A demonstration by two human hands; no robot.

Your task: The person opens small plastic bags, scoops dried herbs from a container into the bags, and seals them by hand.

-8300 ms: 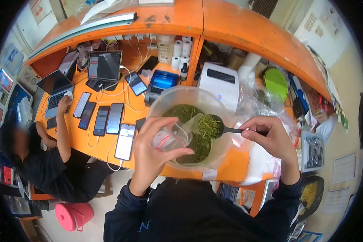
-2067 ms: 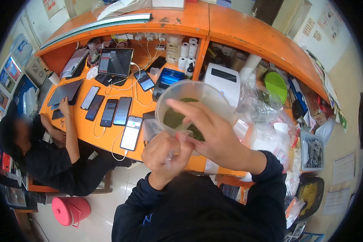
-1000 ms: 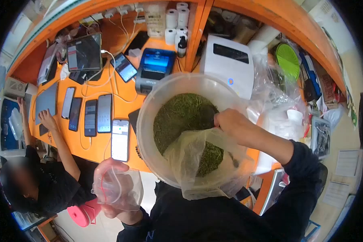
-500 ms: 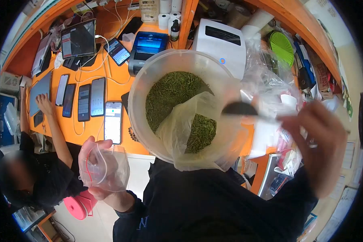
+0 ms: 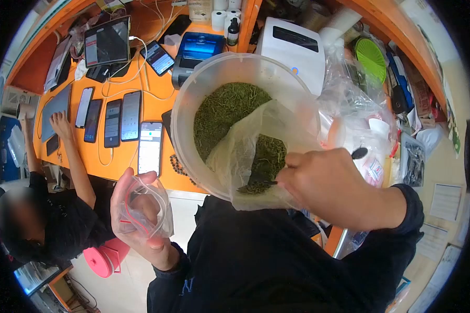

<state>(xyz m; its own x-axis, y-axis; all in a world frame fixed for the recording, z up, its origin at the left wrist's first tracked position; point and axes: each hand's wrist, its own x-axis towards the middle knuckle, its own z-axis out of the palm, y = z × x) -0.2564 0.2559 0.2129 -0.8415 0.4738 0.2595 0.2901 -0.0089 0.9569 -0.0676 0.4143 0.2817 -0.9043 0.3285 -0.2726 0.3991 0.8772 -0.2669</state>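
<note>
My right hand [image 5: 324, 182] grips a dark spoon [image 5: 269, 183], its bowl dipped into green dried herb [image 5: 269, 156] inside a translucent plastic bag [image 5: 240, 135]. That bag sits within a large translucent bucket [image 5: 185, 130], draped toward its near rim. More of the finely shredded herb [image 5: 219, 112] lies loose in the bucket beside the bag. To the left of the bucket, my left hand [image 5: 133, 229] holds up a small clear zip bag [image 5: 159, 216] with a red strip, its mouth spread between thumb and fingers. The spoon's bowl is partly hidden by herb.
Several phones [image 5: 131, 115] and a tablet [image 5: 107, 44] lie on the orange desk [image 5: 164, 177]. Behind the bucket stand a blue-topped printer [image 5: 201, 49] and a white machine [image 5: 290, 52]. Plastic bags [image 5: 350, 99] crowd the right. A co-worker [image 5: 62, 214] sits at left, hand on a laptop [image 5: 55, 112].
My right hand has swung left and down from beside the bucket, bringing the spoon into the herb in the bag. The zip bag in my left hand has shifted slightly right.
</note>
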